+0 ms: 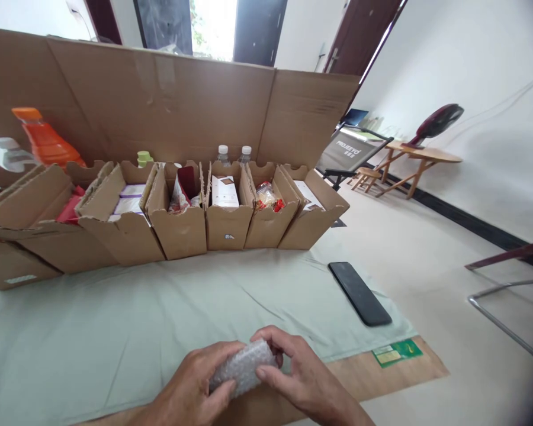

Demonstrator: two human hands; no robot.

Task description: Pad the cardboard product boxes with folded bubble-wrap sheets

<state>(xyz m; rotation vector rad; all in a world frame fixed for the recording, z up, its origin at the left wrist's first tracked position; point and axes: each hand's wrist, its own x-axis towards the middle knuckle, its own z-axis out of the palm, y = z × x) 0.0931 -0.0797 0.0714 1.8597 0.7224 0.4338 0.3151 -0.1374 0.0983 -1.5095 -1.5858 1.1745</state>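
A small bundle in bubble wrap point(244, 368) is held between my two hands, just above the front edge of the cloth-covered table. What lies inside the wrap cannot be made out. My left hand point(195, 381) grips the bundle's left end, thumb in front and fingers behind. At the other end, my right hand point(295, 370) pinches the wrap between its thumb and curled fingers. The pale green cloth point(160, 319) spreads beneath and beyond both hands.
Cardboard bins point(177, 234) holding packets and boxes line the table's back, before a tall cardboard panel point(169, 100). An orange bottle point(47, 139) stands behind them. A black phone point(359, 294) lies at right, near a green card point(397, 352). Farther right is a folding chair point(353, 151).
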